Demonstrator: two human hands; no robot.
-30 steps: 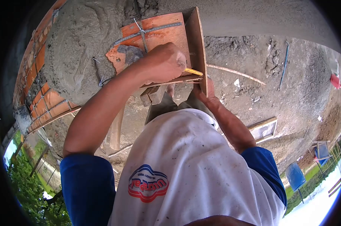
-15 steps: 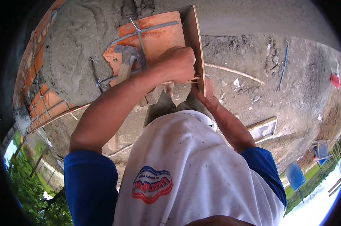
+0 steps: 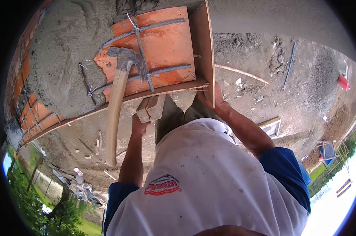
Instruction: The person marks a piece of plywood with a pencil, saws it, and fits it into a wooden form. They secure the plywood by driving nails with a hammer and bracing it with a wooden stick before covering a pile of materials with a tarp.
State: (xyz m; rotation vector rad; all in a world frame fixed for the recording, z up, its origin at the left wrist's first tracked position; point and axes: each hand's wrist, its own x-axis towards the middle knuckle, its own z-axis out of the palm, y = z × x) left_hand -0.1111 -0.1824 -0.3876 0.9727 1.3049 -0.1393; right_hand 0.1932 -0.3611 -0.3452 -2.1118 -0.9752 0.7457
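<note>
By orange board's (image 3: 158, 43) near edge, L hand (image 3: 139, 125) is part-hidden at wood block (image 3: 152, 107), R hand (image 3: 218, 94) part-hidden behind end board (image 3: 204, 43); can't tell how open or if gripping. Hammer (image 3: 117, 98) lies across rebar (image 3: 171, 70).

Orange panel (image 3: 166, 47) with darker red patches — tan-handled, grey-headed hammer (image 3: 116, 102) — white shirt (image 3: 213, 169), dark-speckled; blue sleeves (image 3: 285, 170).
</note>
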